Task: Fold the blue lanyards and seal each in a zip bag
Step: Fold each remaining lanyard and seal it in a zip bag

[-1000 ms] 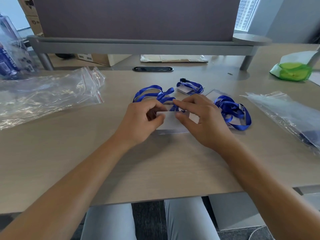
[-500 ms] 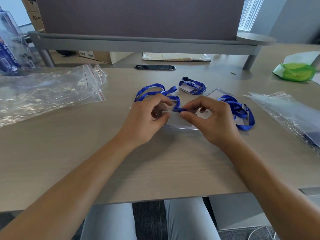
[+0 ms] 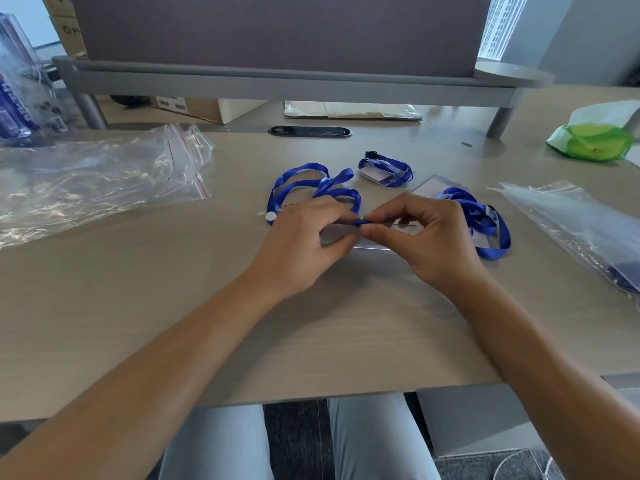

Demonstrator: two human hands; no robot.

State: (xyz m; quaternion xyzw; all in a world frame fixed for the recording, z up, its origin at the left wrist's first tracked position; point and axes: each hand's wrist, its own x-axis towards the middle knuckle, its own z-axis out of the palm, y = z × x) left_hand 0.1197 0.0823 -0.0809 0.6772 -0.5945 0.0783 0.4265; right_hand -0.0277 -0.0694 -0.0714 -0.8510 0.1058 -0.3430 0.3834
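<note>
At the worktop's (image 3: pixel 138 306) centre, both hands now pinch the blue lanyard (image 3: pixel 313 187) strap end between them: left hand (image 3: pixel 304 244) at 9 o'clock, right hand (image 3: pixel 427 242) at 3, fingers clamped, over the clear badge holder (image 3: pixel 375 237), tilted up since a second ago; zip bags (image 3: pixel 104 178) lie at 10 o'clock

Blue lanyards (image 3: pixel 313 187) beyond and right of the hands; clear bags (image 3: pixel 104 174) with red zip lines at left; green packet (image 3: pixel 594 143) far right; beige wood-grain table (image 3: pixel 173 306).
</note>
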